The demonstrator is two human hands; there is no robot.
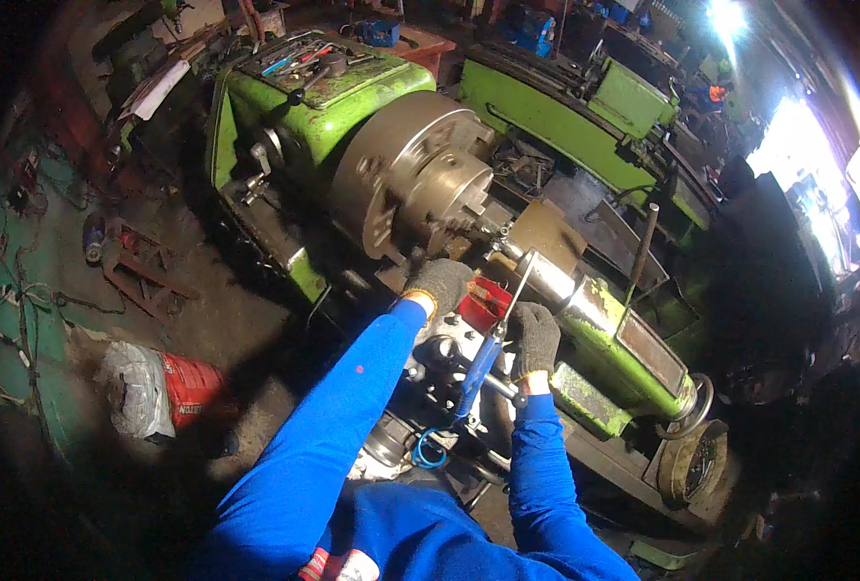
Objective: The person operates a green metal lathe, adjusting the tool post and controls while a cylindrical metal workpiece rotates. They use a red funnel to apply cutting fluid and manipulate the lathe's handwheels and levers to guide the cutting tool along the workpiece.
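My left hand (440, 284), in a dark knitted glove, is at the lathe carriage (442, 339), just below the chuck (445, 184). Its fingers look curled, but what they hold is hidden. Beside it is a red box-shaped piece (485, 304). My right hand (534, 339), gloved alike, is closed on the red piece's other side; its grip is hidden too. Between my hands slants a blue-handled tool (478, 376) with a long thin metal shaft. The tailstock's bright quill (550, 281) points at the chuck, with a small metal part (493, 230) between them.
The green headstock (304, 116) carries loose hand tools on top. A handwheel (693, 402) is at the tailstock's end. A blue ring (429, 449) hangs near my body. Another green machine (585, 145) stands behind. A red-and-white sack (193, 387) lies on the floor.
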